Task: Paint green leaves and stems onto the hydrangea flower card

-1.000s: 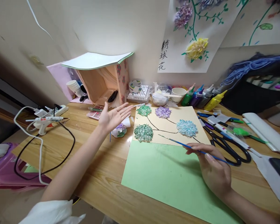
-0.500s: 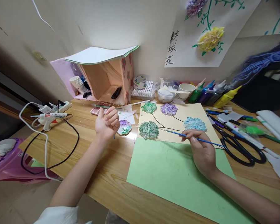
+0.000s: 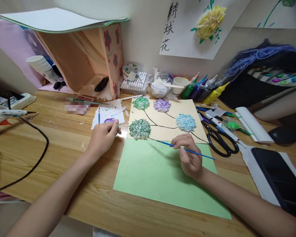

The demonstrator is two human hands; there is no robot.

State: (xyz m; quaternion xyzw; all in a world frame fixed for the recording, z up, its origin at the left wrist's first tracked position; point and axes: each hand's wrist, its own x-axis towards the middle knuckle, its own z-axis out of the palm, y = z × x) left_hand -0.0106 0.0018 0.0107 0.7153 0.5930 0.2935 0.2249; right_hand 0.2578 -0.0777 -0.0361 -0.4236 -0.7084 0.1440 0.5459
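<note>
By the lower edge of the card (image 3: pixel 167 133), the right hand (image 3: pixel 190 159) pinches the brush (image 3: pixel 164 143) in narrow fingers, probably for fine control, while the left hand (image 3: pixel 103 136) curls left of the card, beside the palette (image 3: pixel 110 120), its fingers holding I cannot tell what.

Easiest lane is low over the flat light-green paper sheet (image 3: pixel 160 171) between the left hand (image 3: pixel 104 136) and right hand (image 3: pixel 189 154), but the slim blue paintbrush (image 3: pixel 164 142) held in the right one sticks out over its far end. Black-handled scissors (image 3: pixel 220 139) crowd just right of that hand. Beyond the left hand, a tall peach-coloured open-fronted box (image 3: pixel 111 59) blocks reaching; left of it, a thin looping black cable (image 3: pixel 47 148).
</note>
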